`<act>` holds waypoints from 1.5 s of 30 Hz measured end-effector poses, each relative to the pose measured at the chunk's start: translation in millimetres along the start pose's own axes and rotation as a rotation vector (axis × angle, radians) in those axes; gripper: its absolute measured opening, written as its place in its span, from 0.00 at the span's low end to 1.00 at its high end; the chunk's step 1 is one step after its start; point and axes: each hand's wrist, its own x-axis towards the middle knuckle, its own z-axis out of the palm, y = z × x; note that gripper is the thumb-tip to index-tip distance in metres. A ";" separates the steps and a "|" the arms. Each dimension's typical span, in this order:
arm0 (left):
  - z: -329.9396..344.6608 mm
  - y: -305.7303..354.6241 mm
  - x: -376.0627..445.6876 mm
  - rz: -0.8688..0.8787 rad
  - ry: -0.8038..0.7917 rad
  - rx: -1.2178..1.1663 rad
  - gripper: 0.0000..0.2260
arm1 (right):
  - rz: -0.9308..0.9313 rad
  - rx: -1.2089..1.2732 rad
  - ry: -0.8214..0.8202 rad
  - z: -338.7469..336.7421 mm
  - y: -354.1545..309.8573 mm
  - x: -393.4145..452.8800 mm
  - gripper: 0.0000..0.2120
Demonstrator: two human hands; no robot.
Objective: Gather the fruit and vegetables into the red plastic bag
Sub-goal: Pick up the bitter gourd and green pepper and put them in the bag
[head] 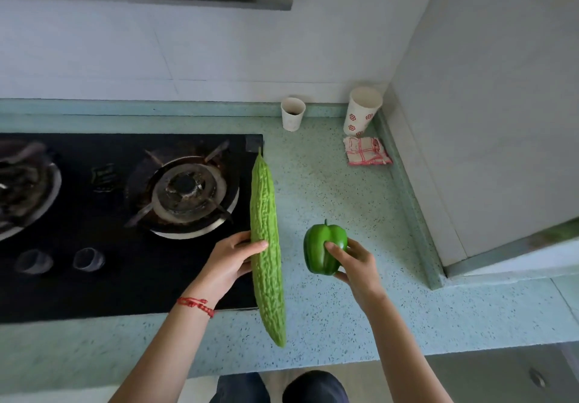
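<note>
My left hand [230,261] grips a long, bumpy green bitter gourd [266,214] around its middle. The gourd points away from me, along the right edge of the stove. My right hand [352,261] holds a green bell pepper [319,246] above the speckled counter [344,195], thumb on its front and fingers under it. A red string bracelet sits on my left wrist. No red plastic bag is in view.
A black gas stove [125,277] with a burner [185,195] fills the left. Two paper cups [293,114] [362,111] and a folded red-checked cloth [365,152] sit at the back right corner. A wall edge [438,246] bounds the counter on the right.
</note>
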 end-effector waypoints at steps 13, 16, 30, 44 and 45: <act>-22.4 -61.9 -116.0 0.149 0.500 -0.245 0.08 | -0.026 -0.252 -0.436 31.1 3.9 -22.6 0.22; -23.4 -94.3 -154.2 0.193 0.637 -0.359 0.07 | -0.003 -0.317 -0.530 44.4 13.0 -36.7 0.19; -58.3 -229.9 -343.1 0.263 1.141 -0.727 0.15 | 0.092 -0.668 -1.042 162.3 116.6 -166.5 0.20; -138.6 -320.4 -493.1 0.268 1.378 -0.884 0.17 | 0.128 -0.792 -1.281 275.4 234.4 -318.4 0.16; -145.8 -322.7 -497.7 0.269 1.380 -0.891 0.17 | 0.125 -0.796 -1.286 282.1 238.7 -322.9 0.17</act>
